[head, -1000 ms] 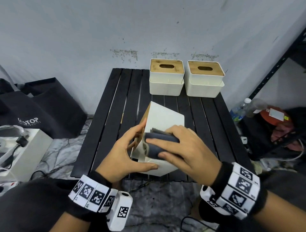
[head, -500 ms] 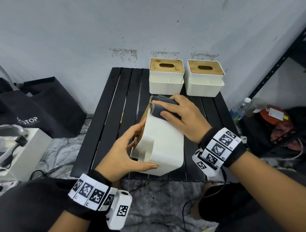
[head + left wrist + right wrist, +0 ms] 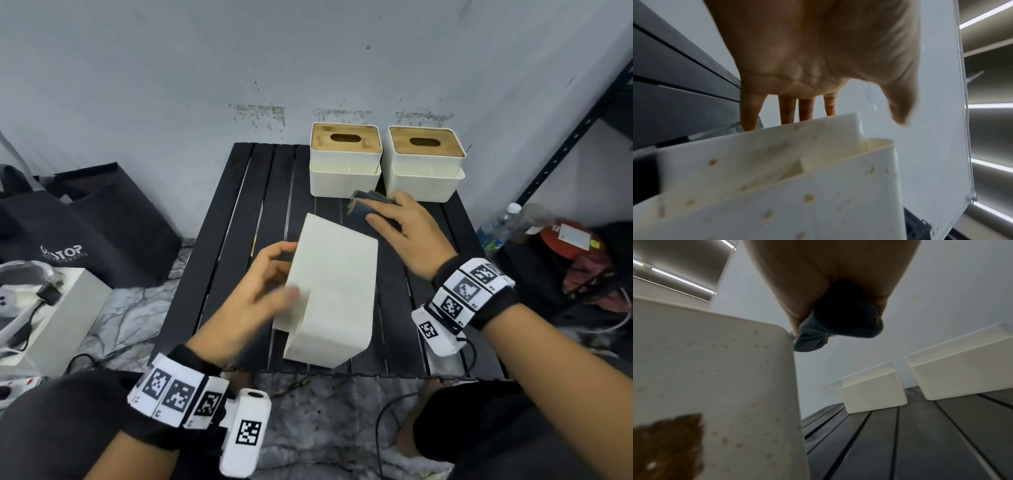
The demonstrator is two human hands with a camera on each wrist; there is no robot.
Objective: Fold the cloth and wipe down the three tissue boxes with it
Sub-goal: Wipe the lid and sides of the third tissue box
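A white tissue box [image 3: 337, 291] lies tipped on the black slatted table [image 3: 239, 240], its plain underside facing up. My left hand [image 3: 287, 270] is at its left side. Its fingers [image 3: 787, 112] reach straight behind the box, and the blurred thumb is off the surface. My right hand [image 3: 371, 214] holds the folded dark blue cloth [image 3: 363, 202] in the air just beyond the box's far right corner, clear of it. In the right wrist view the cloth [image 3: 838, 326] bulges out of the fist. Two more tissue boxes with wooden lids [image 3: 346, 161] [image 3: 424, 164] stand upright at the table's back edge.
The grey wall rises straight behind the table. A black bag [image 3: 102, 219] and a white box with cables [image 3: 51, 308] sit on the floor at the left. On the right are a black rack post [image 3: 565, 144], a plastic bottle [image 3: 496, 229] and clutter.
My right hand swept the cloth from the box's near end up to its far end and off it. My left thumb came off the box, which now lies flatter.
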